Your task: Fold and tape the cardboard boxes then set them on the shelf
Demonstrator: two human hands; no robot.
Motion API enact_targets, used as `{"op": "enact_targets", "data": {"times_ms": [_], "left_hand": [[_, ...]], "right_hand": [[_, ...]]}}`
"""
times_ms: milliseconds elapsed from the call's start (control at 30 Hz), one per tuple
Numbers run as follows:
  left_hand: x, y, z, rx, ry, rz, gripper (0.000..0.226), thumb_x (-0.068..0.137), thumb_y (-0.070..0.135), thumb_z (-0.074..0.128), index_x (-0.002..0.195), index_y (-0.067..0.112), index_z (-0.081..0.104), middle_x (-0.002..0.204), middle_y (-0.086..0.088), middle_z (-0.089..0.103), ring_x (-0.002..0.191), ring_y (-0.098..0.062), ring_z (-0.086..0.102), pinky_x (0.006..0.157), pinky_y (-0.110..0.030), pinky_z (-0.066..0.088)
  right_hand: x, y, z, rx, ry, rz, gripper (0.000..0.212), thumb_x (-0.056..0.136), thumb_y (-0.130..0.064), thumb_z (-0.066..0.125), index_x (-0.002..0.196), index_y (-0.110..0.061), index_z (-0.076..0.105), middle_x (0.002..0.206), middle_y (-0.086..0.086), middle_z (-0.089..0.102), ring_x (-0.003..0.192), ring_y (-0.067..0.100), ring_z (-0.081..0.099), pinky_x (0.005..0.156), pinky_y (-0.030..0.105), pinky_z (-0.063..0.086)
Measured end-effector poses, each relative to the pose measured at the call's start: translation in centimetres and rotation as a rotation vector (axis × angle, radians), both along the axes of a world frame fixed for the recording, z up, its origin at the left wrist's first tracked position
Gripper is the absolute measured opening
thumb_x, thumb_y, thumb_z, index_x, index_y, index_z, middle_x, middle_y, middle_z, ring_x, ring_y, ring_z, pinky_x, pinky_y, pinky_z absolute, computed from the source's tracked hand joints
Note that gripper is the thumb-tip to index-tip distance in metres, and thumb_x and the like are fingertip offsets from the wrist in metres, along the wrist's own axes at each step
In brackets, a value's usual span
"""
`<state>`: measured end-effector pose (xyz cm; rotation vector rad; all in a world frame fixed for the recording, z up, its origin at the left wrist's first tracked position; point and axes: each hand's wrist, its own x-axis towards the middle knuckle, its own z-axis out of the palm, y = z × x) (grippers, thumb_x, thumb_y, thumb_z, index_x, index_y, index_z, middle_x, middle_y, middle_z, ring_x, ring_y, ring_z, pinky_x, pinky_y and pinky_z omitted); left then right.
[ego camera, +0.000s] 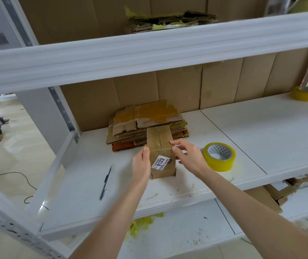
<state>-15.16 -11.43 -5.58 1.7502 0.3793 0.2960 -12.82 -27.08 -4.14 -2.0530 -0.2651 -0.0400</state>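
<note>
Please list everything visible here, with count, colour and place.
shelf unit: one, white, fills the view.
taped box: one, brown, white label, middle shelf.
flat cardboard stack: one, brown, behind the box.
near tape roll: one, yellow, right of box.
far tape roll: one, yellow, far right.
pen-like tool: one, dark, left of box.
cardboard scraps: one pile, brown, upper shelf.
tape scraps: several, yellow-green, lower shelf.
left hand: flat against box's left side.
right hand: at box's upper right edge.
</note>
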Motion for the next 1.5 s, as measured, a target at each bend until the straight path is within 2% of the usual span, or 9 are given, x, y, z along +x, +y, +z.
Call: {"op": "enact_targets", "data": {"times_ms": [167,300,467,633,800,1000,1200,1333,1500], "left_hand": [[0.3,1.0,0.7,-0.071,0.119,-0.073,0.028,0.102,0.038,0.036,0.089,0.031,0.059,0.092,0.009,0.063,0.097,-0.015,0.057,0.091,-0.032,0.044],[0.2,0.5,0.0,-0.065,0.234,-0.147,0.030,0.099,0.032,0.045,0.122,0.020,0.060,0.117,0.002,0.061,0.108,-0.017,0.054,0.094,-0.033,0.045],[0.1,-0.6,0.8,-0.072,0.011,-0.067,0.018,0.097,0.042,0.044,0.101,0.039,0.062,0.112,0.010,0.062,0.100,-0.006,0.056,0.079,-0.021,0.042],[2.0,0.7,2.9,0.587,0.147,-0.127,0.098,0.071,0.075,0.058,0.149,0.027,0.023,0.149,-0.002,0.028,0.135,-0.024,0.034,0.101,-0.046,0.040],[3.8,0.3,4.9,1.057,0.145,-0.289,0.083,0.070,0.060,0.064,0.140,0.023,0.041,0.133,-0.004,0.037,0.122,-0.022,0.039,0.091,-0.039,0.046],[5.6,0.9,7.2,1.252,0.030,-0.801,0.057,0.090,0.017,0.052,0.141,0.041,0.040,0.151,0.012,0.033,0.138,-0.015,0.025,0.107,-0.043,0.033],[2.5,-0.5,3.2,0.846,-0.100,-0.103,0.039,0.098,0.024,0.044,0.136,0.029,0.051,0.153,-0.004,0.030,0.130,-0.021,0.039,0.089,-0.028,0.042],[1.0,-2.8,1.7,0.577,0.072,-0.269,0.084,0.077,0.069,0.057,0.148,0.033,0.029,0.160,0.005,-0.002,0.142,-0.020,0.024,0.109,-0.042,0.032],[2.7,-1.6,2.1,0.744,-0.011,-0.390,0.074,0.082,0.044,0.068,0.146,0.037,0.032,0.160,0.003,0.004,0.145,-0.021,0.017,0.112,-0.038,0.031]], "right_hand": [[0.8,-0.1,1.3,-0.030,0.060,-0.026,0.015,0.098,-0.024,0.048,0.107,-0.034,0.056,0.100,-0.002,0.064,0.093,0.019,0.063,0.087,0.045,0.054],[0.8,-0.6,1.8,-0.056,0.087,-0.116,0.023,0.098,-0.017,0.042,0.112,-0.026,0.058,0.095,0.002,0.065,0.088,0.025,0.066,0.080,0.048,0.056],[0.7,-1.1,2.1,-0.034,0.075,-0.137,0.022,0.096,-0.014,0.047,0.101,-0.026,0.065,0.098,-0.005,0.068,0.083,0.017,0.069,0.079,0.040,0.058],[0.4,-0.5,2.8,0.241,0.255,0.015,0.026,0.096,-0.006,0.043,0.094,-0.016,0.067,0.084,0.005,0.074,0.070,0.016,0.070,0.062,0.023,0.056],[2.1,-1.8,2.2,0.139,0.012,-0.389,0.016,0.093,-0.014,0.050,0.103,-0.020,0.062,0.082,-0.005,0.063,0.071,0.015,0.057,0.065,0.034,0.048],[3.0,-3.9,2.7,0.333,0.220,-0.105,0.037,0.089,-0.016,0.062,0.123,-0.028,0.059,0.119,-0.002,0.061,0.093,0.008,0.062,0.072,0.017,0.048],[1.8,-4.7,0.7,0.340,0.335,0.160,0.039,0.089,-0.032,0.067,0.127,-0.029,0.060,0.112,-0.001,0.069,0.099,0.012,0.066,0.079,0.023,0.051],[1.8,-2.9,0.5,0.350,0.145,0.042,0.030,0.089,-0.027,0.067,0.119,-0.025,0.064,0.105,-0.006,0.068,0.086,0.001,0.063,0.067,0.012,0.048],[2.4,-2.0,0.8,0.279,0.156,0.028,0.031,0.100,-0.031,0.050,0.121,-0.012,0.063,0.112,0.007,0.068,0.106,0.024,0.062,0.090,0.040,0.051]]}}
